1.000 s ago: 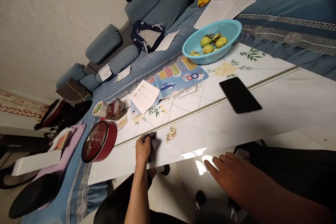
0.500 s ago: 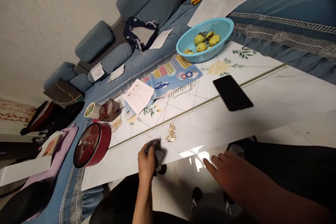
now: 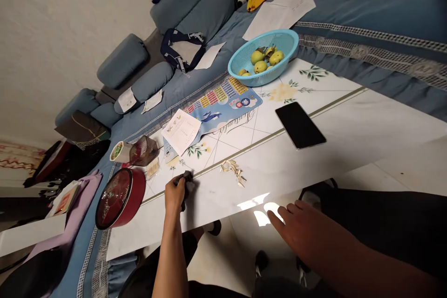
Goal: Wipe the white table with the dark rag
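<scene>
My left hand (image 3: 174,194) is closed on a dark grey cloth (image 3: 188,181), pressed to the white table top near its front edge. Part of the cloth is hidden under my fingers. To the right of the cloth lies a loose scatter of pale seed shells (image 3: 233,167), apart from it. My right hand (image 3: 291,221) holds nothing. Its fingers stretch forward, off the table's front edge and near my right leg.
A black tablet (image 3: 300,125) lies right of the shells. Behind are a blue basket (image 3: 240,63) of yellow-green fruit, a printed blue mat (image 3: 226,108) and a paper sheet (image 3: 181,131). A red round box (image 3: 134,200) and a mesh holder (image 3: 145,150) stand left.
My left hand has moved left with the cloth, away from the shells. The shells went from a narrow heap to a looser scatter. My right hand has barely moved.
</scene>
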The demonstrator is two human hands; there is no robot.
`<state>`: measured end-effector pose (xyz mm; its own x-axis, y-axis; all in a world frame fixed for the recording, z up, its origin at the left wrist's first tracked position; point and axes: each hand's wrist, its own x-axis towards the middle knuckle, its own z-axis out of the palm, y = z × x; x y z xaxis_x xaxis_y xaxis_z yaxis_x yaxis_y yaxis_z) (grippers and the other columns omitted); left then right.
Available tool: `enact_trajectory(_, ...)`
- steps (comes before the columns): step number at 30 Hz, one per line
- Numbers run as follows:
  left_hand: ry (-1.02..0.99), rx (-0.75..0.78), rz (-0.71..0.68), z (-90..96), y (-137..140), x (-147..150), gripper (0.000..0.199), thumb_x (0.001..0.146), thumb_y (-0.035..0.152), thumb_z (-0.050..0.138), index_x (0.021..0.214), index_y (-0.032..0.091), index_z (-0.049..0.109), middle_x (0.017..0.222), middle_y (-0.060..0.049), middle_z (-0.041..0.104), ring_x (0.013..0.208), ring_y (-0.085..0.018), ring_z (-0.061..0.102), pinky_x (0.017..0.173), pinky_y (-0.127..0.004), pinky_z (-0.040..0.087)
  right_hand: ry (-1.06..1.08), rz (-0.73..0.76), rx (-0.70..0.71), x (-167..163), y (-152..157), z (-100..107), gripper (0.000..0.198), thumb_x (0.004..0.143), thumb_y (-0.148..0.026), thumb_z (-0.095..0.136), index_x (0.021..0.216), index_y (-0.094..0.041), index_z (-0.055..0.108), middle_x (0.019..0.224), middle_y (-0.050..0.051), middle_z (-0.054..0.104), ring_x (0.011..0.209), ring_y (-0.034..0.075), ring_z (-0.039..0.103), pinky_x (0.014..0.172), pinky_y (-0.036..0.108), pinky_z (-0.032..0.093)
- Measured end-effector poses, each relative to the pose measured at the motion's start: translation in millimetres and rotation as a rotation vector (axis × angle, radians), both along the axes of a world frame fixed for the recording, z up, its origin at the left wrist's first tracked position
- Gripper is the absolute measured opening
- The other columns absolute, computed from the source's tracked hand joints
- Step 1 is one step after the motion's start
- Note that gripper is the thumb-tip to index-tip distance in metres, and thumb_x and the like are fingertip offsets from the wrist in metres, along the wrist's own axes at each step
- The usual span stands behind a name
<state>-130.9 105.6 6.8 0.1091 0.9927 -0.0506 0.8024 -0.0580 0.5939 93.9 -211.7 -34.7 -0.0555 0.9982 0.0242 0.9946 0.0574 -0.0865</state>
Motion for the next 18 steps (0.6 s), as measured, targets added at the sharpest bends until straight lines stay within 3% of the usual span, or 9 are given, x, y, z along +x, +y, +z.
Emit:
enact_trajectory(5, 0.06, 0.055, -0.17, -17.4, -26.3, 57.5, 0.031, 0.085, 0.038, 0.072, 0.108, 0.019, 0.081, 0.095, -0.006, 0.081, 0.089, -0.024, 0.074, 0.078, -0.031, 0.053, 0.012, 0.075, 0.003, 1.8, 4.3, 9.6, 0.051, 0.076, -0.003, 0.065, 0.124, -0.017, 0.074, 0.089, 0.01, 0.075, 0.074, 0.025, 0.068, 0.072, 0.039, 0.046)
enact_trajectory(8, -0.033, -0.035, -0.317, -22.0, -39.3, 89.3, 0.028, 0.086, 0.032, 0.069, 0.109, 0.021, 0.082, 0.093, -0.005, 0.081, 0.083, -0.022, 0.073, 0.074, -0.029, 0.053, 0.032, 0.063, -0.013, 3.6, 9.0, 19.9, 0.047, 0.077, 0.0, 0.064, 0.119, -0.017, 0.075, 0.087, 0.009, 0.075, 0.076, 0.025, 0.07, 0.073, 0.038, 0.047)
enact_trajectory(11, -0.087, -0.084, -0.339, -15.5, -21.3, 101.4, 0.03, 0.088, 0.034, 0.067, 0.11, 0.02, 0.082, 0.088, -0.004, 0.081, 0.075, -0.021, 0.071, 0.069, -0.029, 0.053, 0.05, 0.05, -0.055, 4.8, 11.3, 25.3, 0.044, 0.078, -0.001, 0.065, 0.118, -0.017, 0.075, 0.086, 0.009, 0.074, 0.078, 0.025, 0.071, 0.073, 0.038, 0.047)
enact_trajectory(15, 0.094, 0.068, -0.292, -7.7, 5.2, 117.2, 0.027, 0.088, 0.026, 0.065, 0.108, 0.021, 0.083, 0.093, -0.006, 0.081, 0.089, -0.024, 0.073, 0.081, -0.032, 0.054, 0.078, 0.028, -0.118, 7.9, 10.3, 25.1, 0.042, 0.076, -0.007, 0.072, 0.117, -0.015, 0.075, 0.084, 0.01, 0.074, 0.076, 0.025, 0.07, 0.07, 0.036, 0.044)
enact_trajectory(18, 0.181, 0.139, -0.471, -11.4, -8.3, 129.3, 0.028, 0.089, 0.022, 0.063, 0.11, 0.022, 0.083, 0.105, -0.007, 0.081, 0.101, -0.027, 0.073, 0.092, -0.036, 0.055, 0.086, 0.005, -0.101, 9.7, 8.5, 23.2, 0.036, 0.078, -0.008, 0.072, 0.113, -0.015, 0.074, 0.083, 0.01, 0.073, 0.075, 0.024, 0.068, 0.07, 0.035, 0.041)
